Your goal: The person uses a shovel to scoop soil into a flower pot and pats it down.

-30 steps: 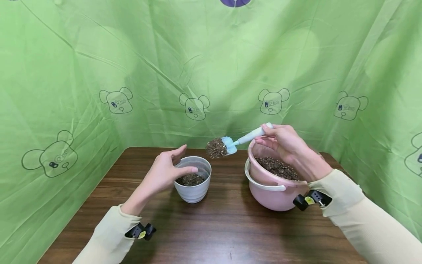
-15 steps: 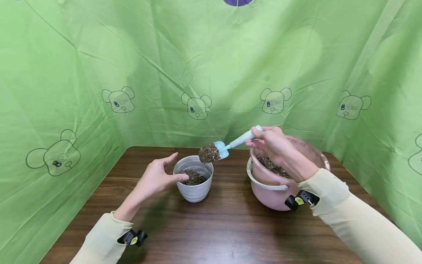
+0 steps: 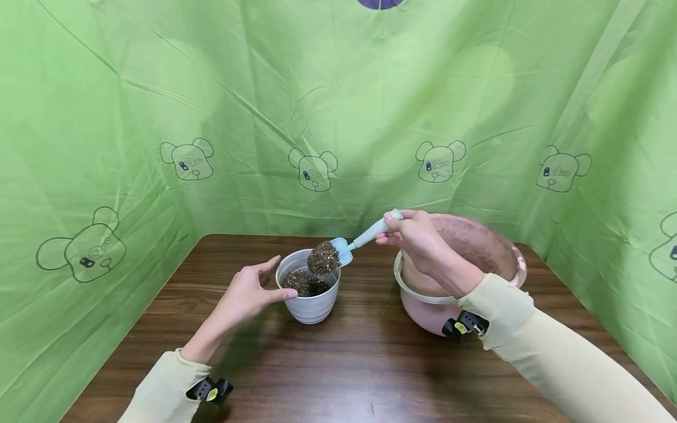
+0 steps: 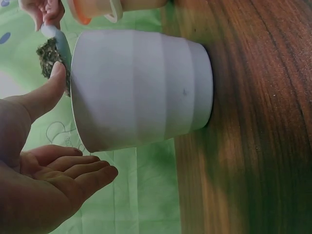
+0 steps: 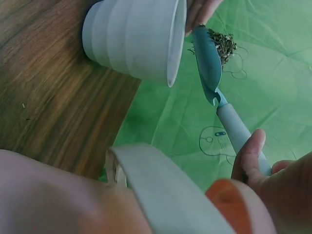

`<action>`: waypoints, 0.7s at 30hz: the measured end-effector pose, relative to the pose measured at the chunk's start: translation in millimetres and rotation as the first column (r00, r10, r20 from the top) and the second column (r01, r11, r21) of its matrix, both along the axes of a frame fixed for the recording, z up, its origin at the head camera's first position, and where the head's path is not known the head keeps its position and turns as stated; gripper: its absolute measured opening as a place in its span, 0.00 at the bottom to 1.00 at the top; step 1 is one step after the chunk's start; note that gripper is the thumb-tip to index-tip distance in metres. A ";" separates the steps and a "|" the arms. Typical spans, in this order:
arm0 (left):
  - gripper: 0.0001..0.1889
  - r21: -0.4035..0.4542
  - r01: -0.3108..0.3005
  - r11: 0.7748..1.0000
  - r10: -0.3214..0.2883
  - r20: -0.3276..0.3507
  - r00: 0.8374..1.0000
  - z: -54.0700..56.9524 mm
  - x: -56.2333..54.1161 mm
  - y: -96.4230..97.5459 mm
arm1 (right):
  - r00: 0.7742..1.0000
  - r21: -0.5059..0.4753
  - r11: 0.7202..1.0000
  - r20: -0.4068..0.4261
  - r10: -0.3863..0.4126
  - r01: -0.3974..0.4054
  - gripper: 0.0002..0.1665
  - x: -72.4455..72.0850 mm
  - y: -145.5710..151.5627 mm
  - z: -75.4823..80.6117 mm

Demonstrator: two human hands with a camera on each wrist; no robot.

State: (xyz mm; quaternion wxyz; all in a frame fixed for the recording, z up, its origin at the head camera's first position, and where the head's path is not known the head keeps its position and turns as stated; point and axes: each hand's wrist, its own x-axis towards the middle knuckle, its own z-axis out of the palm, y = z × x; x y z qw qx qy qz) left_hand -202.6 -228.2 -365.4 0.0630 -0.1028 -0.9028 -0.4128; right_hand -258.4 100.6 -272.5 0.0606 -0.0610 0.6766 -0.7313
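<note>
We're balancing the trowel [image 3: 345, 252] over the pot [image 3: 312, 309].
Right fingers [image 3: 393, 222] are pinching it, likely against spilling; left fingers [image 3: 268, 267] are spread.

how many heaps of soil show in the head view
2: one heap on the blue trowel, another heap inside the white pot. The right hand partly hides the pink bucket, so more may lie inside.

My trowel [image 3: 370, 234] is light blue, paler along the handle. The soil [image 3: 324, 258] is dark brown flecked with tan, my pot [image 3: 312, 309] greyish white, my bucket [image 3: 423, 313] pink with a whitish carrying handle [image 5: 163, 183]. My sleeves [image 3: 539, 335] are plain cream. Dark streaks grain the brown table [image 3: 338, 364]; dark-outlined bear heads [image 3: 314, 172] pattern the green cloth [image 3: 338, 88].
</note>
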 end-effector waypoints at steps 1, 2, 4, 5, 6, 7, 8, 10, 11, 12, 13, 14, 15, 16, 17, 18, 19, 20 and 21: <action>0.48 0.008 0.006 1.000 -0.006 0.002 1.000 -0.2 0.2 0.3 | 1.000 0.009 1.000 -0.006 -0.007 0.007 0.13 0.3 -2.2 -0.7; 0.48 0.013 0.008 1.000 -0.008 0.003 1.000 -0.5 0.4 0.7 | 1.000 0.016 1.000 -0.014 -0.013 0.013 0.13 0.6 -4.4 -1.4; 0.48 0.026 0.017 1.000 -0.017 0.005 1.000 -1.6 0.4 1.0 | 0.999 0.029 0.999 -0.026 -0.019 0.019 0.13 1.6 -8.2 -2.8; 0.48 0.031 0.023 0.999 -0.023 0.006 1.000 -2.0 0.7 1.1 | 0.999 0.032 0.999 -0.033 -0.021 0.022 0.13 2.0 -9.9 -3.6; 0.48 0.037 0.021 0.999 -0.021 0.011 1.000 -2.7 0.7 1.2 | 0.999 0.034 0.999 -0.040 -0.024 0.026 0.12 2.7 -11.7 -4.0; 0.48 0.038 0.020 0.999 -0.020 0.013 1.000 -3.6 0.4 1.1 | 0.998 0.037 0.999 -0.050 -0.028 0.030 0.12 2.9 -13.4 -4.8; 0.48 0.037 0.016 0.999 -0.017 0.016 1.000 -4.4 0.5 1.1 | 0.998 0.037 0.999 -0.059 -0.029 0.031 0.13 3.0 -14.9 -5.6; 0.48 0.031 0.021 0.999 -0.022 0.018 1.000 -6.0 0.4 0.8 | 0.997 0.042 0.998 -0.075 -0.034 0.037 0.13 3.1 -17.8 -6.8; 0.49 0.028 0.022 0.999 -0.023 0.019 1.000 -6.9 0.2 0.3 | 0.996 0.048 0.998 -0.083 -0.038 0.042 0.13 3.0 -18.9 -7.5; 0.49 0.028 0.020 0.999 -0.020 0.022 1.000 -7.6 0.0 0.3 | 0.995 0.059 0.997 -0.092 -0.043 0.048 0.13 3.2 -19.9 -8.0; 0.49 0.027 0.024 0.999 -0.024 0.021 0.999 -8.1 -0.3 0.0 | 0.994 0.072 0.996 -0.103 -0.047 0.054 0.12 3.0 -20.7 -8.6; 0.49 0.028 0.026 0.999 -0.026 0.021 0.999 -8.5 -0.3 -0.2 | 0.992 0.084 0.995 -0.113 -0.050 0.060 0.12 3.3 -21.5 -8.8; 0.49 0.029 0.032 0.999 -0.032 0.019 0.999 -8.7 -0.5 -0.5 | 0.991 0.099 0.993 -0.125 -0.054 0.067 0.12 3.6 -22.2 -8.8; 0.49 0.036 0.032 0.999 -0.032 0.021 0.999 -8.9 -0.7 -0.5 | 0.988 0.113 0.991 -0.141 -0.055 0.071 0.12 4.0 -22.7 -8.7; 0.48 0.040 0.035 0.999 -0.036 0.020 0.999 -8.8 -0.8 -0.6 | 0.986 0.128 0.989 -0.158 -0.056 0.077 0.12 4.5 -23.4 -8.6; 0.48 0.046 0.038 0.998 -0.038 0.019 0.999 -8.5 -0.7 -0.3 | 0.983 0.143 0.986 -0.176 -0.055 0.081 0.13 4.8 -24.2 -8.6; 0.48 0.051 0.042 0.998 -0.043 0.019 0.999 -8.6 -0.8 -0.2 | 0.979 0.158 0.984 -0.194 -0.056 0.087 0.13 5.2 -24.7 -8.6; 0.47 0.056 0.044 0.997 -0.045 0.019 0.999 -8.5 -0.7 0.0 | 0.976 0.172 0.981 -0.212 -0.055 0.092 0.14 5.6 -25.3 -8.7; 0.47 0.060 0.050 0.997 -0.051 0.019 0.999 -8.4 -0.8 0.0 | 0.972 0.186 0.978 -0.231 -0.053 0.097 0.14 5.8 -26.1 -8.9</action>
